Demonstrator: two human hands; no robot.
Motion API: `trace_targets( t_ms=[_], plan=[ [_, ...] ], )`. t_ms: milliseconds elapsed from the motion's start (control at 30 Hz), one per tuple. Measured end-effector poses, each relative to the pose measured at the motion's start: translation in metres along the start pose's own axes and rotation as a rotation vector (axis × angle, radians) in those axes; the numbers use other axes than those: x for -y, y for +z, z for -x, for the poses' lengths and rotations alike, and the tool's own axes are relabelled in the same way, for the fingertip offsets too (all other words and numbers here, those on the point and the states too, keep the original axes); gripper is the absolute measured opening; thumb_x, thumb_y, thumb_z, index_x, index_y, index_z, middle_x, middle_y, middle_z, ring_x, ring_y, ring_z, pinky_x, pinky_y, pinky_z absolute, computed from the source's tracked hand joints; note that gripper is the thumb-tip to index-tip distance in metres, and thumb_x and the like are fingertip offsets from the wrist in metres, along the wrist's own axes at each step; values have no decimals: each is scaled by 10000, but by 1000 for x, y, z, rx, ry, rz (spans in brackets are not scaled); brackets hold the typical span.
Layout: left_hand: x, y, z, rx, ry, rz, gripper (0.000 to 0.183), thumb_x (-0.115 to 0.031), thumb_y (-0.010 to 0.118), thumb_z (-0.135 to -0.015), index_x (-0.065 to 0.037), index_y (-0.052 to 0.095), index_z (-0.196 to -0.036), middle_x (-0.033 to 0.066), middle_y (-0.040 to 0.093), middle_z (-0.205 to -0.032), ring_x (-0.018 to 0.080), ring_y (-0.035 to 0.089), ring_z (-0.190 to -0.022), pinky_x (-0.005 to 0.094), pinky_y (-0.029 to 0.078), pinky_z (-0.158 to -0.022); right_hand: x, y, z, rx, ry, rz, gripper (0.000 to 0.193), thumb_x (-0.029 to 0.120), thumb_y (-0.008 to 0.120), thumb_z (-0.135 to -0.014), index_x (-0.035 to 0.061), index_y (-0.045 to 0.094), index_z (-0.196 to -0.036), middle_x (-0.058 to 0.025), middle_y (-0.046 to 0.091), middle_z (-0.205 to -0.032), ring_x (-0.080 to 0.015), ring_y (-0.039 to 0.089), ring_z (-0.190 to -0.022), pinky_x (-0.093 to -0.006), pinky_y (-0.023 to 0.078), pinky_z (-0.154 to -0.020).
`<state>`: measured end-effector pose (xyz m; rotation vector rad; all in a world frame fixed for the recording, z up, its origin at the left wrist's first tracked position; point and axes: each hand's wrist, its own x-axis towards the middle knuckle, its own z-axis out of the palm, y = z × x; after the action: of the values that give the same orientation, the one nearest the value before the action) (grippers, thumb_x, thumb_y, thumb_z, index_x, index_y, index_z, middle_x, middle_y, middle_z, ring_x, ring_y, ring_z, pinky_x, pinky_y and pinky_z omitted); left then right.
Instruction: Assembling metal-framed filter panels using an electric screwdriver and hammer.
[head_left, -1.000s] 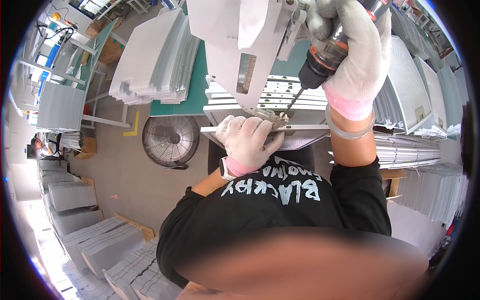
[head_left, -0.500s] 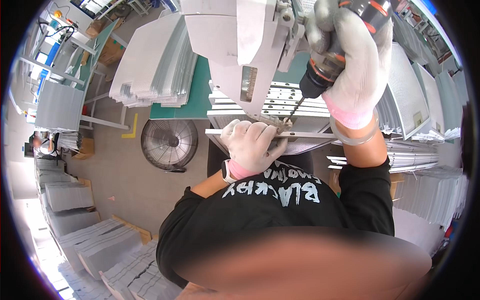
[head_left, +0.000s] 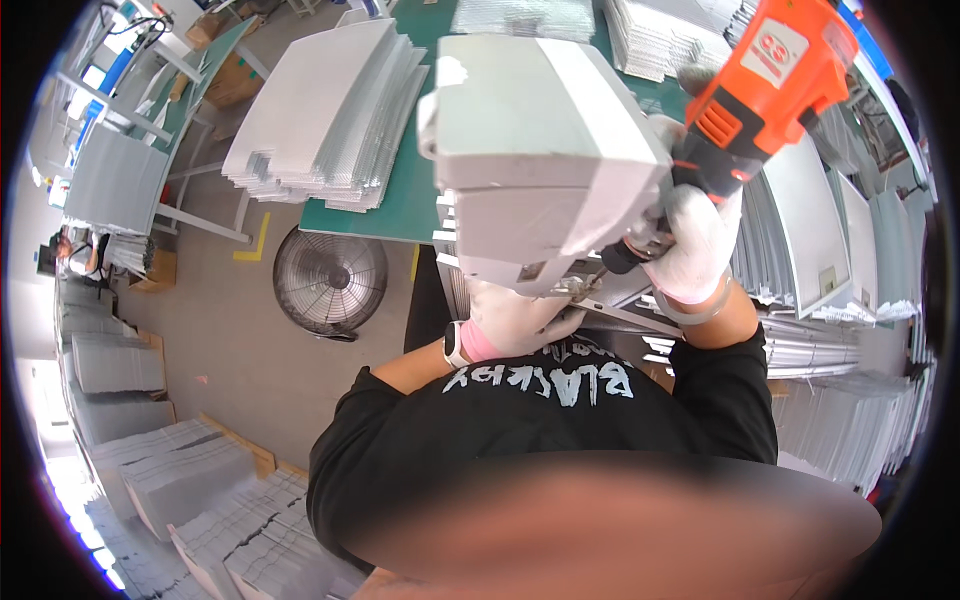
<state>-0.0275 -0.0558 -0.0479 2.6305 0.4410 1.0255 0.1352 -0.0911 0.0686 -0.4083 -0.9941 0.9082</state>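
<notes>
An orange and black cordless drill [head_left: 770, 90] is in my gloved right hand [head_left: 697, 240]. Its black chuck points down and left, with the bit near the edge of a silver metal frame [head_left: 632, 317]. Fingers of my gloved left hand [head_left: 505, 318] are closed over that frame, close to the bit. A pale grey boxy machine head [head_left: 550, 150] hides some of these fingers, and it also covers much of the frame. Whether the bit touches the metal is hard to tell.
Stacked mesh panels [head_left: 320, 110] lie on the green table [head_left: 385, 215] at the left. A round floor fan [head_left: 330, 282] stands below them. More panels [head_left: 805, 220] lean at the right, and stacked panels [head_left: 190, 470] stand on the floor at lower left.
My right hand and the drill have turned, bringing the orange body into view and the chuck lower. The machine head now covers more of the frame and left fingers, as the view has shifted.
</notes>
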Motion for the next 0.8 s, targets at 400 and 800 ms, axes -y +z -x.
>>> trace_targets(
  t_ms=[400, 800],
  plan=[
    [68, 98, 90, 18, 45, 240, 440, -241, 612, -924, -103, 598, -1341, 86, 609, -1336, 267, 583, -1236, 395, 450, -1052, -5, -24, 4, 128, 2, 152, 785, -62, 540, -721, 52, 247, -1440, -20, 471, -657, -112, 439, -528, -250, 371, -492],
    [5, -18, -7, 169, 66, -164, 505, -324, 763, -795, -49, 630, -1197, 89, 673, -968, 245, 658, -864, 366, 497, -674, 22, -6, -21, -130, -6, 284, 82, 87, 493, -872, 13, 506, -838, -61, 536, -728, -71, 430, -502, -203, 335, -443]
  ],
)
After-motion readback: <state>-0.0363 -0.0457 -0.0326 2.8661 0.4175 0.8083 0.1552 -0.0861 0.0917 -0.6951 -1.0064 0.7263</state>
